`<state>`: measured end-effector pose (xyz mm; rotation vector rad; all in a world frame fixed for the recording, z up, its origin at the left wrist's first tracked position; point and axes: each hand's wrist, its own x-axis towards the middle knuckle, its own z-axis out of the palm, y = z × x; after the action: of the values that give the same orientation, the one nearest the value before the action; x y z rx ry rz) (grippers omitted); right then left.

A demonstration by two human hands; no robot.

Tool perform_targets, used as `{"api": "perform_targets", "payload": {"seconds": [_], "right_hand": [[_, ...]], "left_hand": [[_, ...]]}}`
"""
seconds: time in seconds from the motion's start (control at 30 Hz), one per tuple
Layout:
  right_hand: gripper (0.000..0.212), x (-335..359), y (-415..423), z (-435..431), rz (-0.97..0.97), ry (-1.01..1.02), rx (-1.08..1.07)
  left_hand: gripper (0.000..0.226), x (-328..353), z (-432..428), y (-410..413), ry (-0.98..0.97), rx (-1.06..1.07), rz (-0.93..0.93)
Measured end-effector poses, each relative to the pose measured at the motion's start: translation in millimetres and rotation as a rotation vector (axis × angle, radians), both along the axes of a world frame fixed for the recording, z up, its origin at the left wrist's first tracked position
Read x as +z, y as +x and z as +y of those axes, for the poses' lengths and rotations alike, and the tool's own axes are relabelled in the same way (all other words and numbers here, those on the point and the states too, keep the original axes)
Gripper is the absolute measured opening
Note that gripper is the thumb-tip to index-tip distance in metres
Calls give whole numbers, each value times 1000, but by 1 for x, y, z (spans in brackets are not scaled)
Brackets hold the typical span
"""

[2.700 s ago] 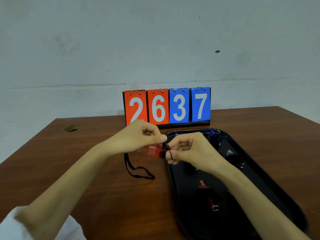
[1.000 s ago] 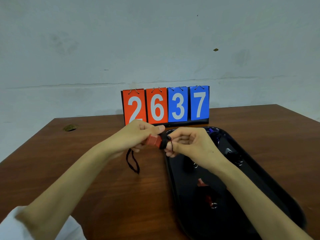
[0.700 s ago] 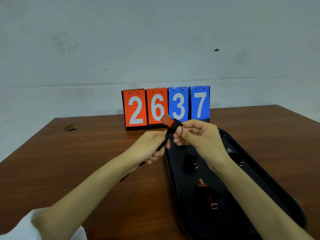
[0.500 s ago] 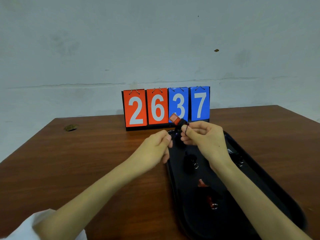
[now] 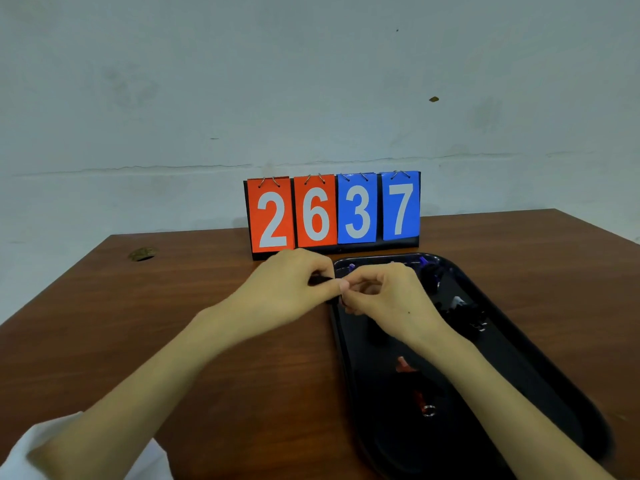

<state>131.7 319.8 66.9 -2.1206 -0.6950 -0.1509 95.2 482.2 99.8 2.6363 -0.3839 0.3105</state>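
Observation:
My left hand (image 5: 289,289) and my right hand (image 5: 384,299) meet fingertip to fingertip above the near-left rim of the black tray (image 5: 540,368). Both pinch a small black item with a cord (image 5: 320,279); only a short black piece shows between the fingers. The red part seen earlier is hidden inside the hands. In the tray lie a red item with a black cord (image 5: 403,365), another red one with a metal ring (image 5: 424,405), and a purple one (image 5: 427,266) at the far end.
A flip scoreboard (image 5: 334,211) reading 2637 stands at the back of the brown wooden table (image 5: 173,323), just behind my hands. A black clip-like item (image 5: 467,313) lies at the tray's right side. A small hole (image 5: 142,254) marks the table's far left.
The hands lifted the red item with its cord up toward the scoreboard, then brought it down. Now both hands close together over it and the red part no longer shows.

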Motion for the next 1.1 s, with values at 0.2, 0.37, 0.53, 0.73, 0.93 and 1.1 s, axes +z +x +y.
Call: {"api": "perform_targets", "payload": {"seconds": [0.2,0.37,0.53,0.73,0.93,1.1], "right_hand": [[13,3,-2,-1,149,69,175],[11,6,-5,1,294,177,310],[12,11,-7,-1,383,275,374],[10,11,0,-5,392,441,191],[6,4,6,-4,271,413,-70],[9,0,9,-5,128,313,-232]], "left_hand": [[32,5,16,7,-190,-45,41],[33,5,25,12,-399,-118,204],[37,-7,21,11,-579,-141,376],[36,-28,1,12,-788,-69,493],[27,-35,-6,13,-748,-37,397],[18,-32,-9,13,-569,12,307]]}}
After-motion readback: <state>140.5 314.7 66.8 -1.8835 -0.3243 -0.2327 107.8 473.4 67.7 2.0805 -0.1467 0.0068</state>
